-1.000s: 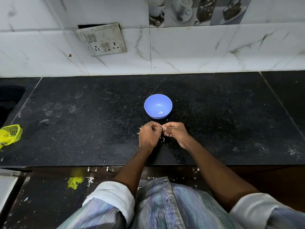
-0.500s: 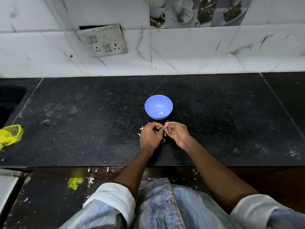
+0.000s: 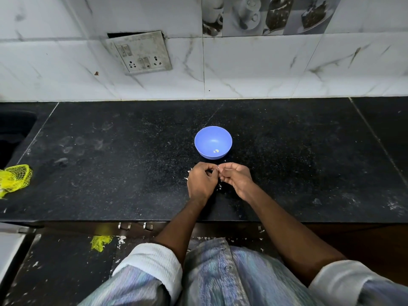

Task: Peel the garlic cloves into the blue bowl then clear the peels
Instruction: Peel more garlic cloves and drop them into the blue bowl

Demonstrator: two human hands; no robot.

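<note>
A blue bowl stands on the black counter with one small pale garlic piece inside it. Just in front of the bowl, my left hand and my right hand meet fingertip to fingertip over the counter. Both have curled fingers and pinch a small garlic clove between them; only a pale sliver of it shows. Thin white peel bits lie on the counter under and around the hands.
A yellow mesh bag lies at the counter's left edge beside a dark sink. A tiled wall with a switch plate rises behind. Another yellow mesh scrap and white flecks lie on the floor below.
The hands have stayed in front of the bowl, working the clove; the right hand's fingers have shifted slightly. The bowl has not moved.
</note>
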